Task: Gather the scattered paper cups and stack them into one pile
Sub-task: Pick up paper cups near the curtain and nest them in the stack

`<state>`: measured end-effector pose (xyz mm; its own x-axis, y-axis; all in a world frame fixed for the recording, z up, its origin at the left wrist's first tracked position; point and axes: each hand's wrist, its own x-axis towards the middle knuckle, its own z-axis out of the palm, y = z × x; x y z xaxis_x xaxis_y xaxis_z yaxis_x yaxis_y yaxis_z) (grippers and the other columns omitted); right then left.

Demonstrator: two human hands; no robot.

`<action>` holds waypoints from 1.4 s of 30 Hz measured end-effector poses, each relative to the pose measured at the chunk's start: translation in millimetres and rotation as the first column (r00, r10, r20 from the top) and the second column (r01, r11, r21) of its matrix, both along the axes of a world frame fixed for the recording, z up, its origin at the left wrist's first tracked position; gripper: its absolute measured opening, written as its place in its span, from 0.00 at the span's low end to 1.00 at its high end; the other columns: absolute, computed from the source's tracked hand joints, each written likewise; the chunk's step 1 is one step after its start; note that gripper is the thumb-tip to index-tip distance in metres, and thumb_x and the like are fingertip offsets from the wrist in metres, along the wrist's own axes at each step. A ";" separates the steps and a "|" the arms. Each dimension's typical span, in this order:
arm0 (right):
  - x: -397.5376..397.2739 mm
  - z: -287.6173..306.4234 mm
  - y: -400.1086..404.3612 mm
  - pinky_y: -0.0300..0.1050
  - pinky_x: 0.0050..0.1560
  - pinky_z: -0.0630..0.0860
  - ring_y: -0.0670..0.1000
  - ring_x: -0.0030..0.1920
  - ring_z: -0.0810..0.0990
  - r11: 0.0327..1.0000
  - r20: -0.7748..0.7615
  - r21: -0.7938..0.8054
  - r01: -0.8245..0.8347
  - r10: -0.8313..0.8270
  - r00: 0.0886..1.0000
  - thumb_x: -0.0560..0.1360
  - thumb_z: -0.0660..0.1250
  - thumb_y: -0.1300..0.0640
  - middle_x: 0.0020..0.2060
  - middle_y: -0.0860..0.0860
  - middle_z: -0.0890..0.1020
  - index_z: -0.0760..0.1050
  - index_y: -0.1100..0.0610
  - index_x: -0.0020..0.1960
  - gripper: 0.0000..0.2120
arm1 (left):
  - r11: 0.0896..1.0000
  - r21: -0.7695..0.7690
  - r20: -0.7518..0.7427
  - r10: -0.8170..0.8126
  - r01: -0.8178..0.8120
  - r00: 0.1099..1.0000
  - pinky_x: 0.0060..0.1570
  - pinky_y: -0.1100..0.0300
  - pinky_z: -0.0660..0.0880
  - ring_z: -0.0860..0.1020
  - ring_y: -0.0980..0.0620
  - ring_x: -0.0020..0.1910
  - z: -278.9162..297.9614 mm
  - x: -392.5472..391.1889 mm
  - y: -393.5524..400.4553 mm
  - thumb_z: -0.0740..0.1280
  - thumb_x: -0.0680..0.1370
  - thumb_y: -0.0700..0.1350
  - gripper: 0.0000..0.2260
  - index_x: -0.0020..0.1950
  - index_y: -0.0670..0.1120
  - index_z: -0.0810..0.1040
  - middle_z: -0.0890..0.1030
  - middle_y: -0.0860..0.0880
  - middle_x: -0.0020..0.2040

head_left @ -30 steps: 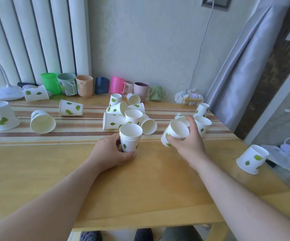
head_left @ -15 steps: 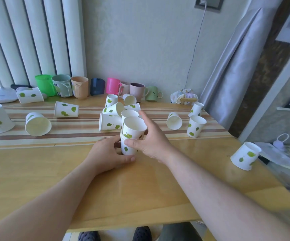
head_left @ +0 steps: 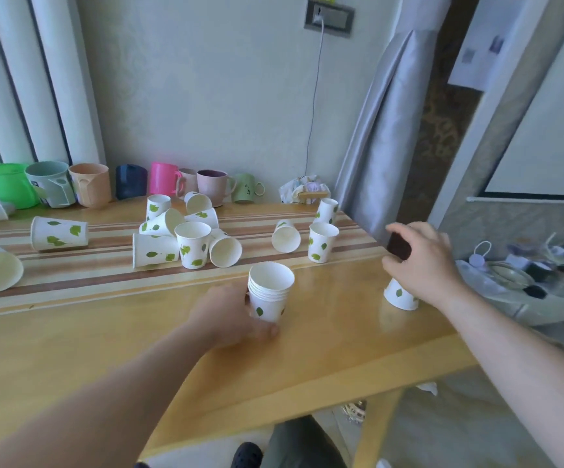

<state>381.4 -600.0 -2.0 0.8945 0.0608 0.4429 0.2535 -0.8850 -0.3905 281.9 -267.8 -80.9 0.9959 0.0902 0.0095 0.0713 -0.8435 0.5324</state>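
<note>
From the head view, the left hand [head_left: 230, 315] wraps around the stack of paper cups [head_left: 270, 292], standing upright on the bench [head_left: 324, 349]. The right hand [head_left: 422, 261] reaches out to the right edge, fingers spread over a lone cup [head_left: 399, 297]. More cups [head_left: 186, 238] lie scattered behind, all empty.

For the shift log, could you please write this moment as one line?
left hand: holds stack upright on table | right hand: open, over lone cup near right edge | many cups unstacked
</note>
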 end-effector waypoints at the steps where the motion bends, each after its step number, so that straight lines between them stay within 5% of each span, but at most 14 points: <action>1: 5.9 -0.9 -15.8 0.53 0.72 0.69 0.65 0.71 0.69 0.994 -0.081 -0.091 0.057 -0.064 0.995 0.74 0.74 0.52 0.71 0.51 0.73 0.73 0.42 0.78 0.33 | 1.000 -0.007 0.010 -0.004 0.004 1.000 0.53 0.52 0.80 0.81 0.51 0.51 -3.5 4.6 -13.7 0.79 0.62 0.70 0.28 0.54 0.57 0.79 0.82 0.61 0.47; 6: 14.6 -28.0 -66.9 0.54 0.75 0.70 0.60 0.78 0.69 0.952 -0.514 -0.257 -0.168 0.013 0.858 0.77 0.73 0.52 0.85 0.43 0.50 0.49 0.30 0.85 0.48 | 0.998 -0.054 0.079 0.034 -0.030 0.996 0.55 0.52 0.79 0.79 0.52 0.55 -17.1 20.6 -46.6 0.74 0.61 0.74 0.28 0.50 0.56 0.80 0.83 0.63 0.45; 11: 21.0 -42.0 -79.1 0.52 0.56 0.76 0.58 0.63 0.78 0.993 -0.254 -0.083 -0.089 0.065 0.965 0.76 0.73 0.62 0.66 0.49 0.70 0.73 0.43 0.71 0.28 | 0.998 -0.049 0.157 0.049 -0.042 0.986 0.48 0.54 0.73 0.78 0.52 0.53 -20.8 19.6 -49.8 0.76 0.64 0.73 0.26 0.51 0.57 0.78 0.80 0.64 0.42; 14: 19.7 -43.8 -70.3 0.52 0.41 0.72 0.58 0.48 0.79 0.959 -0.171 0.274 0.079 -0.032 0.985 0.74 0.79 0.55 0.53 0.56 0.79 0.70 0.50 0.53 0.18 | 0.998 -0.037 0.182 0.052 -0.046 0.982 0.46 0.54 0.70 0.76 0.52 0.52 -18.9 16.7 -52.4 0.76 0.65 0.72 0.24 0.50 0.59 0.75 0.79 0.63 0.40; 16: 16.7 -48.1 -63.3 0.52 0.43 0.73 0.56 0.47 0.79 0.934 -0.282 0.339 0.117 -0.017 0.959 0.72 0.81 0.49 0.53 0.55 0.81 0.69 0.51 0.54 0.22 | 0.999 -0.026 0.194 0.051 -0.047 0.980 0.46 0.54 0.70 0.75 0.52 0.52 -18.3 15.0 -54.2 0.75 0.66 0.72 0.24 0.51 0.59 0.75 0.78 0.64 0.40; 21: 9.7 -55.2 -49.0 0.57 0.61 0.80 0.57 0.63 0.80 1.000 -0.470 0.022 -0.017 0.026 0.882 0.71 0.78 0.48 0.70 0.50 0.78 0.59 0.42 0.82 0.45 | 0.999 -0.015 0.201 0.044 -0.042 0.979 0.47 0.54 0.68 0.72 0.52 0.52 -17.4 12.6 -55.3 0.75 0.67 0.72 0.23 0.52 0.61 0.74 0.76 0.65 0.40; 23: 12.7 -51.8 -37.4 0.58 0.65 0.78 0.60 0.69 0.77 0.990 -0.492 -0.129 -0.058 -0.013 0.870 0.70 0.74 0.45 0.73 0.52 0.75 0.56 0.43 0.84 0.47 | 0.999 -0.011 0.203 0.049 -0.048 0.978 0.48 0.55 0.68 0.72 0.52 0.52 -17.9 12.0 -55.9 0.75 0.67 0.72 0.23 0.52 0.61 0.74 0.76 0.65 0.40; 26: 13.8 -48.5 -13.4 0.61 0.65 0.78 0.62 0.68 0.75 0.971 -0.510 -0.235 -0.049 -0.080 0.856 0.71 0.71 0.38 0.68 0.52 0.78 0.66 0.48 0.76 0.37 | 0.998 0.010 0.205 0.052 -0.055 0.977 0.48 0.54 0.68 0.71 0.52 0.53 -19.3 10.4 -56.3 0.74 0.68 0.73 0.26 0.55 0.59 0.74 0.76 0.64 0.41; 28: 11.4 -46.0 4.8 0.59 0.60 0.80 0.60 0.63 0.78 0.996 -0.490 -0.088 -0.013 -0.032 0.871 0.70 0.73 0.39 0.62 0.50 0.81 0.72 0.47 0.66 0.28 | 0.998 0.011 0.202 0.061 -0.064 0.977 0.48 0.53 0.69 0.72 0.51 0.53 -19.8 9.4 -56.1 0.74 0.69 0.72 0.26 0.56 0.57 0.75 0.75 0.63 0.41; 30: 7.2 -40.8 27.2 0.51 0.54 0.81 0.57 0.61 0.82 0.941 -0.466 0.337 0.005 0.162 0.870 0.70 0.76 0.50 0.58 0.48 0.82 0.73 0.47 0.66 0.26 | 0.997 0.006 0.206 0.075 -0.078 0.976 0.49 0.53 0.69 0.72 0.51 0.54 -20.4 9.1 -55.4 0.74 0.69 0.71 0.26 0.57 0.56 0.75 0.73 0.63 0.41; 33: -1.2 -23.4 63.3 0.47 0.51 0.77 0.53 0.60 0.84 0.547 -0.287 0.837 -0.028 0.480 0.829 0.73 0.78 0.63 0.56 0.47 0.85 0.76 0.46 0.61 0.22 | 0.995 -0.013 0.212 0.100 -0.099 0.972 0.49 0.53 0.70 0.72 0.52 0.54 -21.3 9.8 -54.8 0.74 0.70 0.70 0.26 0.59 0.55 0.75 0.74 0.62 0.43; 35: -9.0 -13.8 85.9 0.47 0.53 0.77 0.52 0.58 0.84 0.422 -0.186 0.899 -0.116 0.608 0.772 0.75 0.78 0.62 0.55 0.46 0.87 0.78 0.47 0.60 0.18 | 0.995 -0.012 0.221 0.099 -0.099 0.970 0.48 0.54 0.69 0.71 0.52 0.53 -21.2 10.2 -55.1 0.75 0.70 0.69 0.26 0.60 0.55 0.76 0.75 0.62 0.43; 39: -18.4 -20.3 114.0 0.53 0.65 0.82 0.55 0.64 0.86 0.507 -0.190 0.826 -0.245 0.661 0.726 0.61 0.85 0.50 0.63 0.51 0.87 0.80 0.51 0.70 0.38 | 0.995 -0.023 0.225 0.100 -0.097 0.969 0.46 0.54 0.69 0.72 0.53 0.52 -20.0 8.5 -55.6 0.75 0.70 0.69 0.26 0.59 0.56 0.75 0.74 0.64 0.41; 42: -20.7 -33.2 116.5 0.51 0.63 0.81 0.50 0.61 0.85 0.571 -0.227 0.782 -0.250 0.634 0.739 0.59 0.84 0.48 0.63 0.49 0.86 0.79 0.48 0.70 0.40 | 0.995 -0.037 0.223 0.094 -0.088 0.970 0.47 0.54 0.72 0.74 0.52 0.53 -20.6 8.4 -54.0 0.75 0.69 0.70 0.27 0.61 0.57 0.76 0.78 0.63 0.44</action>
<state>360.7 -483.5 -35.2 0.9231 0.3711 0.1013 0.1639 -0.1413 -0.9763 290.3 -321.8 -101.5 0.9562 0.1834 0.2280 0.0233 -0.8244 0.5655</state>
